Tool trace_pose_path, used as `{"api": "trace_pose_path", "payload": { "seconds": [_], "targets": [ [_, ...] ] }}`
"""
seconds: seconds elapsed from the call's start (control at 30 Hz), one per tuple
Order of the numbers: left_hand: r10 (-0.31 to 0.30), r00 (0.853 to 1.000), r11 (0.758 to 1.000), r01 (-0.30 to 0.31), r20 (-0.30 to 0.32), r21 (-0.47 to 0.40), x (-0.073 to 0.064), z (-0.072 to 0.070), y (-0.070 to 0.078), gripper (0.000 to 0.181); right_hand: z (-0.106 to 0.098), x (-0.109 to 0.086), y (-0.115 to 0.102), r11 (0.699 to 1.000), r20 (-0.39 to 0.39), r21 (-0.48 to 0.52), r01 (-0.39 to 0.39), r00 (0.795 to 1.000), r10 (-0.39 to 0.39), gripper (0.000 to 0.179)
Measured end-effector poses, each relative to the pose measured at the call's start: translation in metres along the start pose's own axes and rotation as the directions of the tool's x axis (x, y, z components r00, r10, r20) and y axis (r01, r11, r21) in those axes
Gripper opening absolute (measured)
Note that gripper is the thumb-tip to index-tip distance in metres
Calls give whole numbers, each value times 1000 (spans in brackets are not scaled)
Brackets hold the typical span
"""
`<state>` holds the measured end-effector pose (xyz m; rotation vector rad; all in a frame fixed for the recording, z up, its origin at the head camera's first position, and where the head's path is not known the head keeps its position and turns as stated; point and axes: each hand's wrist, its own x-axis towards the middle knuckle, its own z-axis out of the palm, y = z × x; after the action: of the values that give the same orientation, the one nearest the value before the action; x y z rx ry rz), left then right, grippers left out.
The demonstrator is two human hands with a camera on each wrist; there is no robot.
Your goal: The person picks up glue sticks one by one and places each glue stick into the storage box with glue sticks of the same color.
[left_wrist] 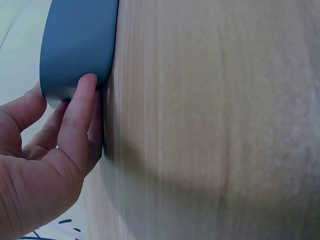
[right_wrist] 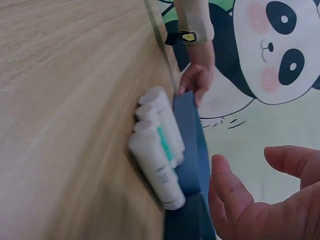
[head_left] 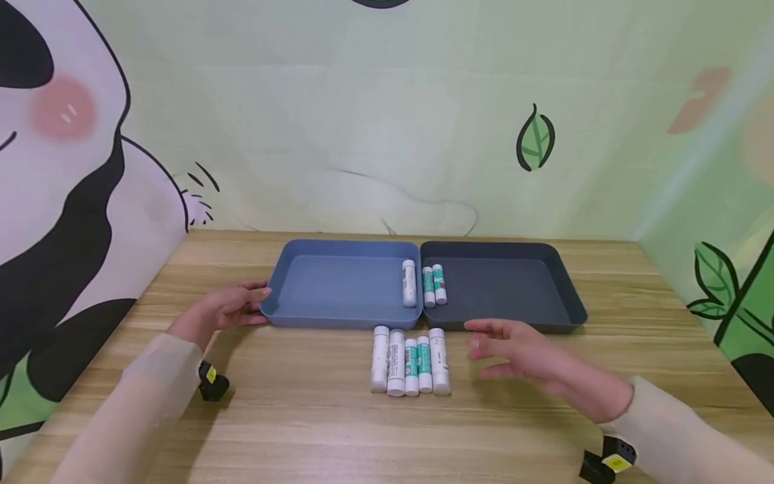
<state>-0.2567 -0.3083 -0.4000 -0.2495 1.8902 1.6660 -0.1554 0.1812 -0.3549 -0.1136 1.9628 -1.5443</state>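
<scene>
My left hand (head_left: 232, 304) holds the left end of a blue tray (head_left: 345, 321); in the left wrist view, thumb and fingers (left_wrist: 75, 117) meet its corner. My right hand (head_left: 514, 349) hovers with nothing in it, fingers apart, by the front edge of a dark grey tray (head_left: 508, 289). To its left, several glue sticks lie side by side on the table: large white ones, such as the rightmost glue stick (head_left: 439, 363), and two smaller green-and-white glue sticks (head_left: 424, 366). One large white glue stick (head_left: 409, 282) lies inside the blue tray. Two small green-and-white glue sticks (head_left: 439, 286) lie in the dark tray.
Both trays stand side by side, touching, near the back of the wooden table (head_left: 290, 423). Behind it hangs a pale green backdrop (head_left: 375, 134) with a panda and leaves. Each wrist wears a small black camera device (head_left: 213, 382).
</scene>
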Motion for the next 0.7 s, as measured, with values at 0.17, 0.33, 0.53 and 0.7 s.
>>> {"api": "trace_pose_path", "payload": {
  "seconds": [0.17,0.33,0.53,0.7],
  "targets": [
    [-15,1000,1000,15,-8,3,1,1,0,72,7,13,16,1000,-25,11,-17,1000,17,66],
    [-16,1000,1000,16,-17,1,0,1,0,71,11,26,25,999,-29,-4,-38,999,38,63],
    [-20,1000,1000,20,-18,2,2,0,-1,71,16,36,26,999,-36,-5,-36,999,36,63],
    [-20,1000,1000,20,-18,0,2,0,0,71,21,44,23,998,-43,-19,-58,997,57,66]
  ]
}}
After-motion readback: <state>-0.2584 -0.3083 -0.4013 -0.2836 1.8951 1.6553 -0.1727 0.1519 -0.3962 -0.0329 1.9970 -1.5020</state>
